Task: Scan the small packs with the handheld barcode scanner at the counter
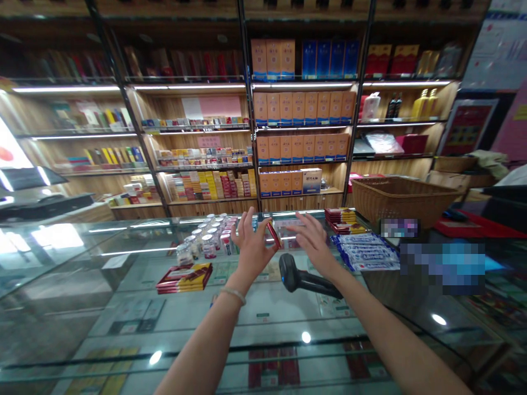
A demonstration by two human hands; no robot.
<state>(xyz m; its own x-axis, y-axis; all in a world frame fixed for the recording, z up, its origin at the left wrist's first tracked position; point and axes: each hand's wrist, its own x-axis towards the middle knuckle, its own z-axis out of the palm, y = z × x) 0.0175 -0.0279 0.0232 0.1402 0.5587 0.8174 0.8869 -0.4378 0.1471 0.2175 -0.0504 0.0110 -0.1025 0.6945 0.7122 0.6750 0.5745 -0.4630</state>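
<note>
Clock centred on the slim red item [273, 235], twelve o'clock toward the shelves [304, 126]. Item raised over the glass counter [259, 315], pinched at the fingertips of the left hand [252, 248]. Grip clamped: forefinger at the item's upper end, thumb at its lower end, the length between them in plain view. Item tilted, top leaning toward eleven, foot toward five; it lies at about two o'clock from the middle of the left hand, outside the palm. Other left fingers raised, spread. Pale band [234, 295] round the left wrist.

Right hand [312, 237] at three o'clock, near the item but apart from it. Fingers extended, pointing back toward nine and ten; hand open, clamped on nothing.

Black scanner [305, 278] on the counter at five o'clock, its head nearest the item, handle running out toward four under the right forearm.

Small lidded containers [208, 241] grouped at nine. Red-and-yellow packets [184, 278] in a low pile at eight. Similar stack [342, 220] between two and three, beyond the right hand. Blue-and-white packets [365, 252] fanned a little past three. Wicker basket [405, 200] farther out, between two and three
</note>
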